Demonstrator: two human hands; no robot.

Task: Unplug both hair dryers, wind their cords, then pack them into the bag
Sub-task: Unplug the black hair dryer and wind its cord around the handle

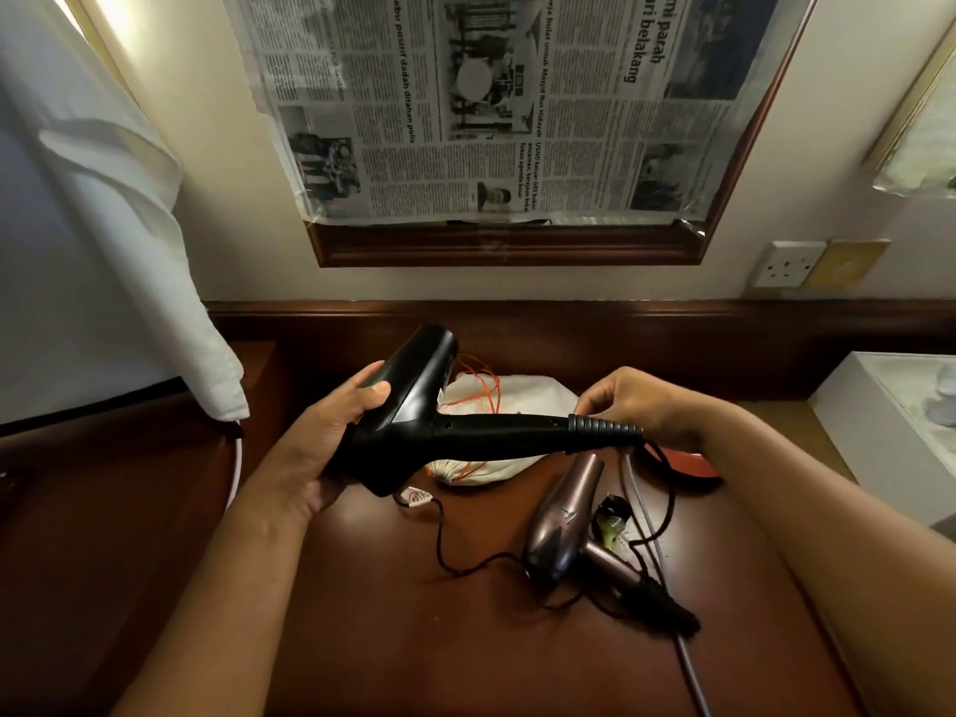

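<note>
A black hair dryer (439, 426) is held above the wooden desk (414, 613). My left hand (331, 437) grips its barrel. My right hand (631, 406) pinches the ribbed end of its handle where the thin black cord (667, 504) leaves it and drops to the desk. A bronze hair dryer (564, 520) lies on the desk below my right hand, its black cord (486, 561) looping loose to the left. Behind the black dryer lies a white cloth bag (512, 401) with orange drawstrings. A black plug (613, 512) rests beside the bronze dryer.
A white wall socket (789, 263) sits at the right above the desk's back rail. White cloth (103, 251) hangs at the left. A white box (890, 416) stands at the right edge, a red object (693, 465) lies under my right wrist. Newspaper (491, 106) covers a framed mirror.
</note>
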